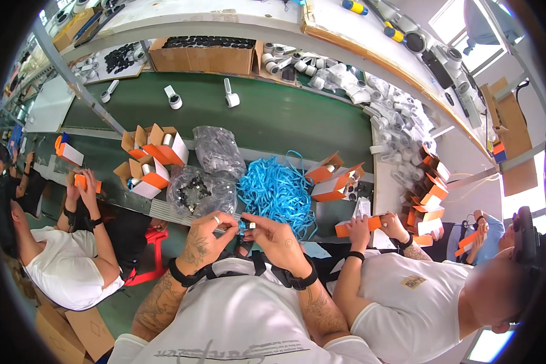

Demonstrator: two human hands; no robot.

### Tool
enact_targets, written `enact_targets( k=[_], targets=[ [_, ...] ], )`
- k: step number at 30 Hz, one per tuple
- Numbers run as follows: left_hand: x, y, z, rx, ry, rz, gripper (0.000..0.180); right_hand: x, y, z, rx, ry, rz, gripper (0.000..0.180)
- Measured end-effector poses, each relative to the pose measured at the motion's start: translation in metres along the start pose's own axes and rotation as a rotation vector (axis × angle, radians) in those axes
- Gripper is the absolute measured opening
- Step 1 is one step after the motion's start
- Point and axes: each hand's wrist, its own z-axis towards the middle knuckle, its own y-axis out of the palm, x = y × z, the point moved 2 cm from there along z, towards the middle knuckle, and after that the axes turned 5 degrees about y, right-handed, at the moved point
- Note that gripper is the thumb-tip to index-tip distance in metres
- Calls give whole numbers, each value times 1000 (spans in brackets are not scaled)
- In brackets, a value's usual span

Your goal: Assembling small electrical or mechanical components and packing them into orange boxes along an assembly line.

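My left hand (208, 239) and my right hand (277, 241) meet close in front of my body, fingers pinched. Between their fingertips is a small length of blue strap (243, 227) with a pale, shiny piece at its right end; its finer detail is too small to make out. Just beyond my hands lies a tangled heap of blue straps (274, 193). Left of the heap, a clear plastic bag (185, 193) holds small dark and metallic parts. Behind it sits a second, greyish plastic bag (217, 148).
Open orange-and-white boxes (157, 148) stand to the left, others (339, 182) to the right. White handheld devices (231, 94) lie on the green belt (273, 109) and pile up at right. Co-workers on the left (73, 261) and right (412, 291) handle orange boxes. A shelf (248, 24) spans above.
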Motion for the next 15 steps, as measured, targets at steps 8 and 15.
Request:
enact_targets(
  k=[8, 15],
  targets=[
    [6, 14, 4, 6, 166, 176, 34, 39, -103, 4, 683, -160, 106, 25],
    [-42, 3, -30, -128, -179, 55, 20, 137, -283, 30, 1238, -291, -127, 20]
  ],
)
